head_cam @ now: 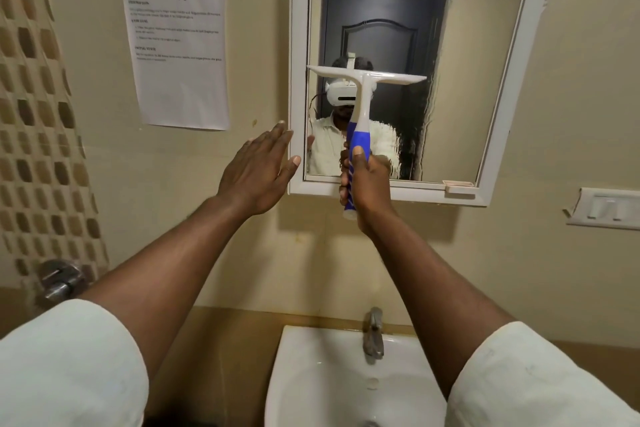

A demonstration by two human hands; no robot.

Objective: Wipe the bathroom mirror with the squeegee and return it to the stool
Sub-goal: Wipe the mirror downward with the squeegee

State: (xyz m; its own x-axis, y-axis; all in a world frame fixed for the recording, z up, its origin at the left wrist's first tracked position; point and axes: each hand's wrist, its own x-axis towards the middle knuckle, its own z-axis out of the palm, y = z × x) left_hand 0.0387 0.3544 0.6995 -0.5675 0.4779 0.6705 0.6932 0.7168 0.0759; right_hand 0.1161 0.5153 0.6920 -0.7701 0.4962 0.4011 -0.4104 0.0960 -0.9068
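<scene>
Gripping the blue-handled squeegee (360,114) upright in the right hand (363,180), its blade across the mirror (450,80) glass, while the flat, open left hand (258,170) steadies the white frame, a person risks streaks at the still-wet right side should the blade tilt.

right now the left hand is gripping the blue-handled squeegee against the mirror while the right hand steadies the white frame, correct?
Not quite: the hands are swapped. The head view shows the right hand gripping the blue-handled squeegee against the mirror, while the left hand, fingers straight, is at the left edge of the white frame.
</scene>
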